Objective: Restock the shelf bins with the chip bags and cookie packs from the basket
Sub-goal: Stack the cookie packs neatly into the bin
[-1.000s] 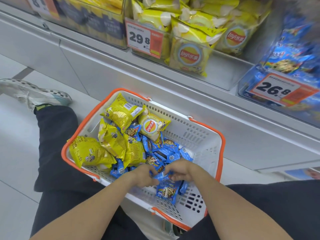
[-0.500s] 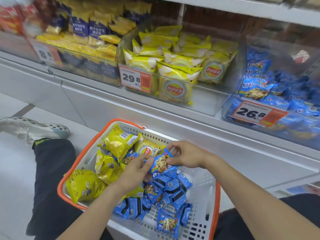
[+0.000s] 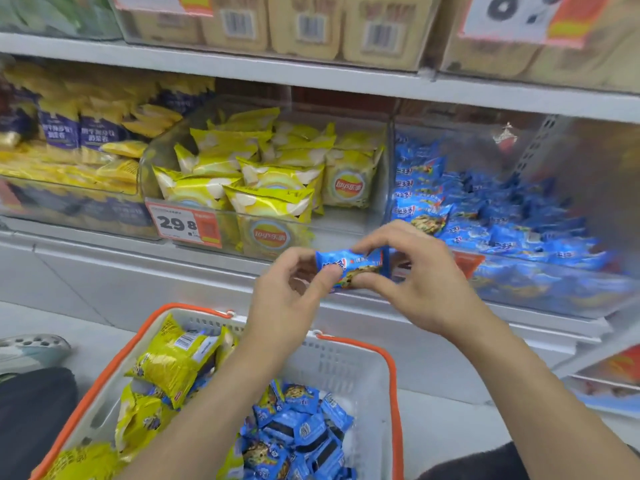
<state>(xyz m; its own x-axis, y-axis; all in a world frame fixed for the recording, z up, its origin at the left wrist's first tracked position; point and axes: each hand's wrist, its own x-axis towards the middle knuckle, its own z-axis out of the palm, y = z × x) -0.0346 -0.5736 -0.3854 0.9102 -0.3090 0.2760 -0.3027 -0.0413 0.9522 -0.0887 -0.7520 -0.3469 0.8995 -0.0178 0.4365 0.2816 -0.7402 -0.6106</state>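
Nearest to us sits the white basket (image 3: pixel 349 367) with its orange rim, on the floor between our knees. Yellow chip bags (image 3: pixel 173 362) lie heaped in its left half, and a pile of blue cookie packs (image 3: pixel 298 431) fills the near right part.

Above the basket's far edge we hold one blue cookie pack (image 3: pixel 349 268) between both hands, level with the front of the lower shelf. Our left hand (image 3: pixel 287 299) pinches its left end between thumb and curled fingers. Our right hand (image 3: pixel 422 282) pinches its right end, thumb below and forefinger above, the other fingers arched over it.

Just behind the pack stands the clear bin of yellow chip bags (image 3: pixel 273 188), with a price tag (image 3: pixel 183 223) reading 29.8 on its front. To the right of it a second clear bin (image 3: pixel 554 289) holds many blue cookie packs; our right hand is in front of its left corner. Left of the chip bin, blurred purple and yellow bags (image 3: pixel 69 133) fill another bin. On the shelf above, tan boxes (image 3: pixel 301 26) show barcodes.
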